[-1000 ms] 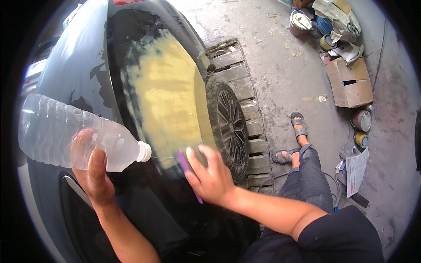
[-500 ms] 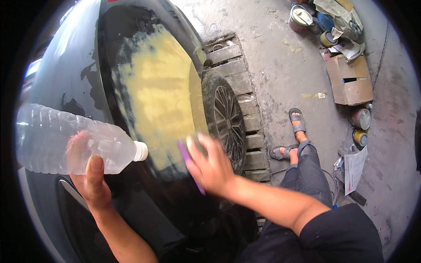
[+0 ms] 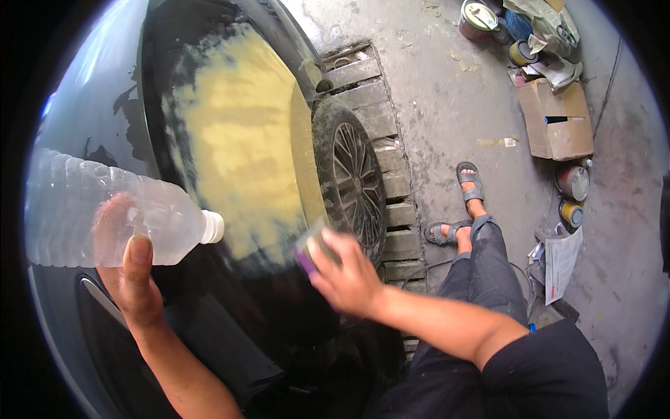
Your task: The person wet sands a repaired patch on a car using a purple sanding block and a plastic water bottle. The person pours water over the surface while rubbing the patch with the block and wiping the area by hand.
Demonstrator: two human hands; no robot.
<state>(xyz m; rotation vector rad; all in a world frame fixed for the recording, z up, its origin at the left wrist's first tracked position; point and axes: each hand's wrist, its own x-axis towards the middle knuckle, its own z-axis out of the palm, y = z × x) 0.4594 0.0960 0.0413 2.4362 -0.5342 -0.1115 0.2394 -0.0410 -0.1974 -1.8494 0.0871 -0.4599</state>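
A clear plastic bottle (image 3: pixel 167 216) with a white cap lies nearly horizontal in my left hand (image 3: pixel 131 286), its mouth toward the car's black panel (image 3: pixel 244 314). That panel carries a broad pale-yellow filler patch (image 3: pixel 237 133) with mottled, blurry edges. My right hand (image 3: pixel 345 276) grips a sanding block (image 3: pixel 304 260), purple with a greyish pad, against the lower right edge of the patch. The block and fingertips are blurred. The dusty wheel (image 3: pixel 352 181) is just beyond them, to the right of the patch.
A grated floor strip (image 3: pixel 359 98) runs beside the car. My sandalled feet (image 3: pixel 469 181) stand on the concrete (image 3: pixel 447 98). Along the right are a cardboard box (image 3: pixel 551 143), a lidded bucket (image 3: pixel 477 24), several cans (image 3: pixel 572 183), bagged items (image 3: pixel 548 31) and paper sheets (image 3: pixel 562 262).
My right hand and the block have shifted rightward along the panel. The bottle has moved slightly left in view, and the patch and wheel appear further left and higher.
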